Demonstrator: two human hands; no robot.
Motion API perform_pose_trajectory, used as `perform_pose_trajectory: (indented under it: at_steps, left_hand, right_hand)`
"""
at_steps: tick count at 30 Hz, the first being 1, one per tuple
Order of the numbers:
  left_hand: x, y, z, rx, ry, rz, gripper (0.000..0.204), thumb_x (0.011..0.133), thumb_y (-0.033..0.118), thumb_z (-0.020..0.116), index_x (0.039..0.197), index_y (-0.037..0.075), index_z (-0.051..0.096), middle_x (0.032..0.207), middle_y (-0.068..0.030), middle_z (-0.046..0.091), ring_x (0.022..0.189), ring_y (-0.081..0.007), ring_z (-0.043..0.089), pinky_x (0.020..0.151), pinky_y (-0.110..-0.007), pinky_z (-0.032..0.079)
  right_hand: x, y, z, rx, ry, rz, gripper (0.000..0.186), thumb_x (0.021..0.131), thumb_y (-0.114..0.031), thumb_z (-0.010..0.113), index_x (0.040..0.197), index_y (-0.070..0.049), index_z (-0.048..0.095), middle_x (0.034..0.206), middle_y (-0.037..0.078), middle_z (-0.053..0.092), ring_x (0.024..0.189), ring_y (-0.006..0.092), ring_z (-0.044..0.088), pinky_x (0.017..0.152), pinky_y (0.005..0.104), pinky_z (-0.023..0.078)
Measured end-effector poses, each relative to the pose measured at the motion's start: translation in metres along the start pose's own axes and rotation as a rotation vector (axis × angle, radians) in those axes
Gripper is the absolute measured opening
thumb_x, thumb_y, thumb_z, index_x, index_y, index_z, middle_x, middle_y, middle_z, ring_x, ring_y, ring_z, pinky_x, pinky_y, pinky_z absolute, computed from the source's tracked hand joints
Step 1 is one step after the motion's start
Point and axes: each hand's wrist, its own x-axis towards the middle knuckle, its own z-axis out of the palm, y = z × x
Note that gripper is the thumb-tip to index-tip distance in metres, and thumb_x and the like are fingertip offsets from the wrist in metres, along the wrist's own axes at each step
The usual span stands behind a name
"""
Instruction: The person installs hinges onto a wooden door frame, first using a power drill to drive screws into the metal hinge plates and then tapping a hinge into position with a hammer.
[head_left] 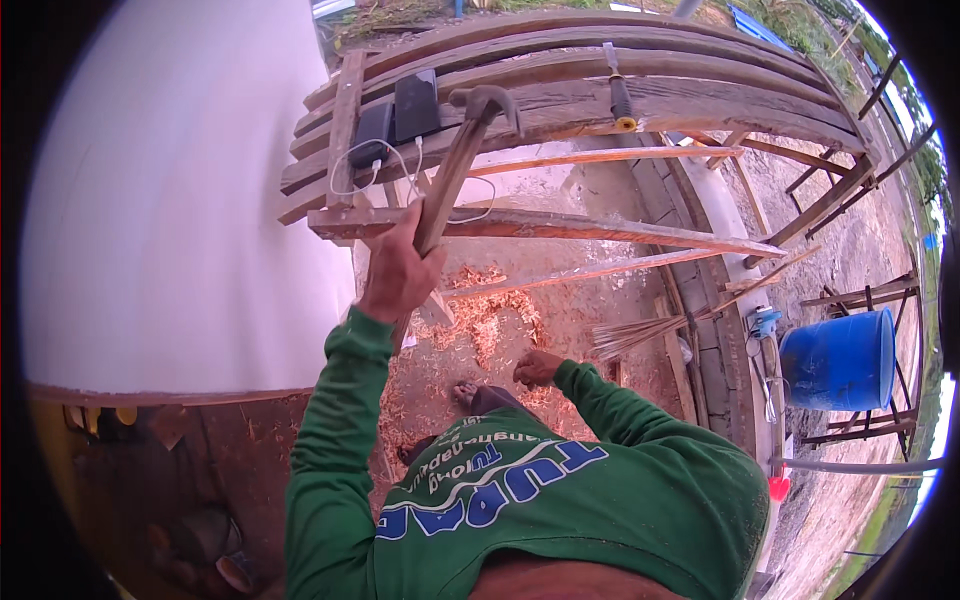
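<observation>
My left hand is closed round the wooden handle of a claw hammer. The hammer stands nearly upright, its metal head raised in front of the slatted wooden bench. Close behind that hand, a long wooden strip reaches across to the right. My right hand hangs lower, near my body, above a floor strewn with wood shavings. Its fingers are curled in, and whatever may be inside them is hidden. On the bench lies a chisel with a dark, yellow-ended handle.
Two dark devices, a phone and a power bank, rest on the bench's left end with white cables. A pale wall borders the left. To the right are a stick broom, a block ledge and a blue drum.
</observation>
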Motion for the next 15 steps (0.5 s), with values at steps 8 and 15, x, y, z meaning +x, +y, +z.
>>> perform_pose_trajectory:
  at_steps: [8, 15]
  left_hand:
    - [0.273, 0.018, 0.165, 0.252, -0.006, -0.03, 0.041, 0.074, 0.019, 0.061, 0.106, -0.006, 0.055, 0.099, -0.0271, 0.062, 0.096, -0.0403, 0.06, 0.087, -0.044, 0.047]
    - [0.232, 0.024, 0.13, 0.421, -0.101, -0.155, 0.048, 0.077, 0.037, 0.062, 0.112, 0.004, 0.059, 0.111, -0.0234, 0.058, 0.11, -0.0373, 0.054, 0.092, -0.043, 0.045]
  right_hand:
    - [-0.035, 0.066, -0.076, 0.23, 0.322, 0.178, 0.021, 0.09, -0.012, 0.049, 0.085, 0.007, 0.054, 0.076, 0.016, 0.065, 0.065, 0.0229, 0.067, 0.056, 0.0341, 0.055]
    - [-0.025, 0.038, -0.042, 0.397, 0.271, 0.052, 0.017, 0.084, -0.01, 0.057, 0.087, 0.006, 0.062, 0.076, 0.014, 0.065, 0.067, 0.0212, 0.065, 0.056, 0.032, 0.055]
